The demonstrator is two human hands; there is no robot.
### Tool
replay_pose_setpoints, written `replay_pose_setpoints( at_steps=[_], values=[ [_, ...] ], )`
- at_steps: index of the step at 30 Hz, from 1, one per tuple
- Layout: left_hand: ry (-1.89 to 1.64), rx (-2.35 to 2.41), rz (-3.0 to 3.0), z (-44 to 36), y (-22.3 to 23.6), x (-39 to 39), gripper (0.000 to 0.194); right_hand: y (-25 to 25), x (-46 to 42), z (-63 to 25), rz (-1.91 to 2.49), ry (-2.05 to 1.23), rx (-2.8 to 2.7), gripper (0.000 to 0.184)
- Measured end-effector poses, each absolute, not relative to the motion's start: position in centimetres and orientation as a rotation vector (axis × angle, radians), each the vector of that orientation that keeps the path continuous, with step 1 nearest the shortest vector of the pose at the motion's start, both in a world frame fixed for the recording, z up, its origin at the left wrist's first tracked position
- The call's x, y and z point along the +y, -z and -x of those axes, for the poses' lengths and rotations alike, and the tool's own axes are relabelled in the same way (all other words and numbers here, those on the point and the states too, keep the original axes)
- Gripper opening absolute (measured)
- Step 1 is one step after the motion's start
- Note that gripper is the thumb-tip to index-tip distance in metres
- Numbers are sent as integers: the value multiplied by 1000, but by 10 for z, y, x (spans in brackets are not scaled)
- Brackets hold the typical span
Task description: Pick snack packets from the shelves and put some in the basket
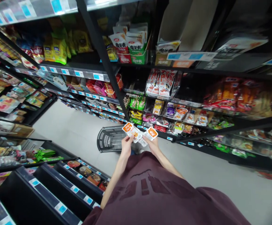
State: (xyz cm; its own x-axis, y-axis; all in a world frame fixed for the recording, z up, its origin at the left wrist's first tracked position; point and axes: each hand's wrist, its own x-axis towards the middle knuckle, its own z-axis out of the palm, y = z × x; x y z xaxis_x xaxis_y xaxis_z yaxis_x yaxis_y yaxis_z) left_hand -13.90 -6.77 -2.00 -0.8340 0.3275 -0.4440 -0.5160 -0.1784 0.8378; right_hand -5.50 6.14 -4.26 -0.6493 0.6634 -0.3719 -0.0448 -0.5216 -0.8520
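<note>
Currently my left hand [126,144] pinches orange-and-white packet [131,131], nearly closed — my right hand [152,143] likewise grips second packet [151,133]; dark basket [101,141] on floor, below and left of left hand.

The person is wearing a dark maroon shirt [164,206], its cloth folding loosely. A darker print [144,186] of blocky strokes is spreading near the shirt's far edge, a thin jagged line [142,172] running above it. Left hand [127,145], right hand [152,143] and both forearms [116,175] are showing bare.
</note>
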Motion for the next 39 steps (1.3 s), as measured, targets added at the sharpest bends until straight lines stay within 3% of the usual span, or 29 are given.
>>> replay_pose_setpoints(
  at_steps=[6, 11, 17, 20, 28, 33, 39],
  values=[
    [-2085, 1788, 91, 152, 15, -89, 42, 31, 72, 52, 1048, -2321, -1058, 38],
    [-2025, 1929, -107, 159, 11, -108, 40, 19, 73, 50, 812, -2512, -1140, 34],
    [-2056, 1831, 5, 149, 16, -113, 75, 20, 68, 49, 707, -2523, -1488, 24],
    [-2088, 1749, 30, 142, 13, -110, 81, 24, 67, 49, 645, -2538, -1525, 22],
    [-2040, 1833, 25, 138, 11, -108, 52, 23, 70, 46, 591, -2370, -1600, 36],
    [-1961, 1935, -147, 139, 14, -109, 28, 24, 70, 47, 456, -2444, -1555, 46],
    [-1910, 1989, -157, 135, 15, -104, 24, 27, 60, 51, 471, -2476, -1593, 43]
  ],
)
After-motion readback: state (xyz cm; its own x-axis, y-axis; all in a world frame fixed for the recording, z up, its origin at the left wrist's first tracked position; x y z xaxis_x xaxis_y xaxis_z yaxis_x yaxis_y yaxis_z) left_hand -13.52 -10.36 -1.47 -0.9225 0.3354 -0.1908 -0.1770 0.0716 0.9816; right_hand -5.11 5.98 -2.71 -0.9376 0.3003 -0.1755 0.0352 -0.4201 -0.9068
